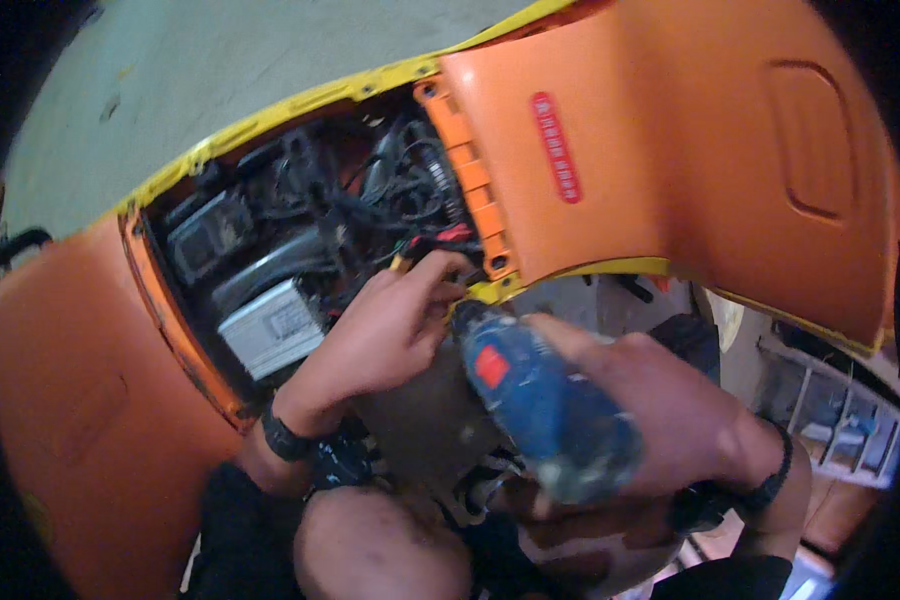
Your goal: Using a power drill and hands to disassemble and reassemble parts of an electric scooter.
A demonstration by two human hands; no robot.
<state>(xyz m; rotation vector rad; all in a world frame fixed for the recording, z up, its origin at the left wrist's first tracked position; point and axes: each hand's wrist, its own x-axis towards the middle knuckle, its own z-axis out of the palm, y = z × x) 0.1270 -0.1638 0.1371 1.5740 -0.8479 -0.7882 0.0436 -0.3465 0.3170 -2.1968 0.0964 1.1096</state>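
My right hand (660, 400) is wrapped round a blue power drill (540, 400) with a red patch on its body. The drill's dark chuck end points away from me at the yellow rim (505, 290) of an opening in an orange vehicle body. Just left of the chuck, my left hand (400, 315) has its fingers curled together at the near edge of that opening. What its fingertips pinch, if anything, is hidden. Beyond the hand lie dark cables with red connectors (450, 235). A silver finned metal box (273, 325) sits in the opening, left of my left hand.
An orange panel with a red label (560, 150) rises at the right, and another orange panel (90, 400) covers the left. More black boxes (210, 235) fill the opening. At the far right stands a white rack (835, 410). My bare knee (375, 545) is close below.
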